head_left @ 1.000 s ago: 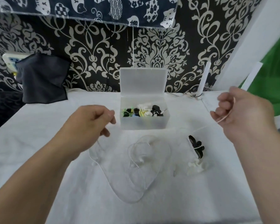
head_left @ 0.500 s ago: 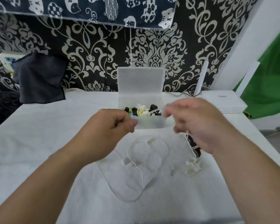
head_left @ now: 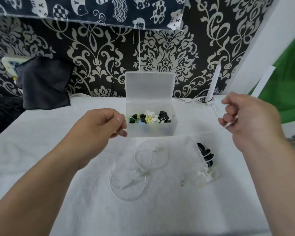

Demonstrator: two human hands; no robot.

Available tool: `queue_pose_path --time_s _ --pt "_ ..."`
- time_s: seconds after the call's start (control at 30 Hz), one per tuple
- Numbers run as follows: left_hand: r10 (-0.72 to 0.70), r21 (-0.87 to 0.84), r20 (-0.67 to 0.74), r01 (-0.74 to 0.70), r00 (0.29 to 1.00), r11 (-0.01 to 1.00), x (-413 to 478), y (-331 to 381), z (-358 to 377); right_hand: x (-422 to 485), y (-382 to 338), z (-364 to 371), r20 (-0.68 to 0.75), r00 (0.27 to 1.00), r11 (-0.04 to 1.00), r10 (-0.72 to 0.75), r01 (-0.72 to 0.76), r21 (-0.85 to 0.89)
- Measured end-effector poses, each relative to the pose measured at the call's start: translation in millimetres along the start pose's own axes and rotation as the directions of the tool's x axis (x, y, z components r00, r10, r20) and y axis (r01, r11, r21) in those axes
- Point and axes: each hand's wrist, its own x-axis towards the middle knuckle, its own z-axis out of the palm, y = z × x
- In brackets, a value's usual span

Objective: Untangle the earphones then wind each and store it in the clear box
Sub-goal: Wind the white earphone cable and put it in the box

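A white earphone cable lies in loose loops on the white cloth in front of me. My left hand is curled and pinches one part of it, just left of the clear box. My right hand is raised to the right of the box and grips another stretch of the same thin cable, which runs down toward the loops. The box stands open with its lid upright and holds several wound earphones in black, white and green. A black wound earphone and a white earbud bundle lie right of the loops.
The white table meets a patterned wall at the back. A dark cloth hangs at the back left. A white stick-like device with cables stands at the back right. A small metal plug lies near the earbud bundle.
My hands came together above the box half a second ago and have now pulled apart again, the right hand swinging far right with the cable. The loops on the cloth shifted slightly.
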Motion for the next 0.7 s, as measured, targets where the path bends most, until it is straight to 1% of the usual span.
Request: queue_pose_path --time_s 0.03,0.07,0.13,0.17,0.2,0.27,0.33,0.37,0.4,0.47,0.53,0.6,0.63,0.7 --pt "0.008 -0.067 0.019 -0.007 1.000 0.998 -0.7 1.6 0.2 2.8 1.9 -1.5 0.006 0.999 0.993 0.044 -0.043 -0.108" --pt "0.019 -0.098 0.041 -0.015 0.999 0.995 -1.4 2.6 0.5 4.8 4.4 -3.0 0.015 0.997 0.976 0.081 -0.076 -0.205" --pt "0.037 -0.060 0.097 -0.032 0.995 0.998 -1.5 2.8 1.3 8.4 9.8 -6.1 0.005 0.995 0.944 0.099 -0.093 -0.316" --pt "0.037 -0.008 0.135 -0.036 0.990 0.999 -1.2 2.2 2.2 8.8 11.2 -7.9 -0.009 0.997 0.944 0.078 -0.077 -0.322" --pt "0.032 0.066 0.185 -0.045 0.982 0.997 -1.0 1.2 3.4 9.2 11.4 -10.0 -0.023 0.999 0.954 0.047 -0.052 -0.294" --pt "-0.026 0.248 0.321 -0.057 0.947 0.967 -1.1 0.5 8.2 8.7 7.6 -15.3 -0.032 0.999 0.990 -0.002 -0.003 -0.139" --pt "-0.138 0.368 0.466 -0.050 0.874 0.929 -2.6 -1.1 21.0 6.7 0.8 -21.7 -0.004 1.000 0.999 -0.018 0.018 0.038" --pt "-0.179 0.407 0.518 -0.057 0.836 0.912 -4.2 -2.1 30.3 4.7 -2.7 -24.9 0.031 0.999 0.996 -0.019 0.016 0.091" --pt "-0.203 0.441 0.554 -0.078 0.808 0.894 -5.8 -3.2 40.6 2.5 -5.7 -27.8 0.081 0.997 0.994 -0.015 0.007 0.109" --pt "-0.221 0.497 0.595 -0.138 0.772 0.857 -8.5 -5.7 62.9 -2.8 -9.6 -33.1 0.216 0.976 0.999 0.005 -0.016 0.048" --pt "-0.216 0.513 0.624 -0.185 0.751 0.838 -11.5 -7.4 81.9 -9.3 -13.0 -38.4 0.362 0.932 0.998 0.032 -0.013 -0.056" --pt "-0.197 0.526 0.638 -0.235 0.744 0.817 -13.0 -9.0 96.3 -15.5 -15.0 -43.3 0.469 0.882 0.993 0.039 0.017 -0.115" --pt "-0.182 0.530 0.631 -0.248 0.754 0.811 -13.0 -8.9 102.5 -17.9 -14.9 -45.4 0.513 0.858 0.990 0.038 0.038 -0.138" --pt "-0.148 0.526 0.575 -0.226 0.805 0.820 -11.1 -8.1 114.9 -20.7 -13.5 -50.5 0.595 0.803 0.981 0.043 0.077 -0.175"
